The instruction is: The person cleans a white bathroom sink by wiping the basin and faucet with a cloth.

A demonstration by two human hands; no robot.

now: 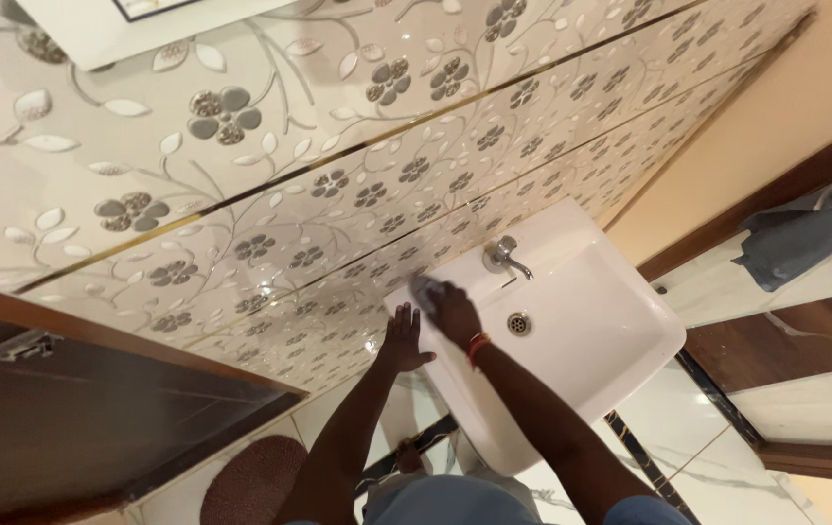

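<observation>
A white wash basin hangs on a flower-patterned tiled wall, with a chrome tap at its back and a round drain in the bowl. My right hand presses a small grey cloth onto the basin's back left corner, next to the tap. An orange band sits on that wrist. My left hand lies flat with fingers spread against the tiles just left of the basin's rim.
A dark wooden door stands at the left. A round reddish mat lies on the marble floor below. A grey-blue cloth lies on the floor at the right by a wooden door frame.
</observation>
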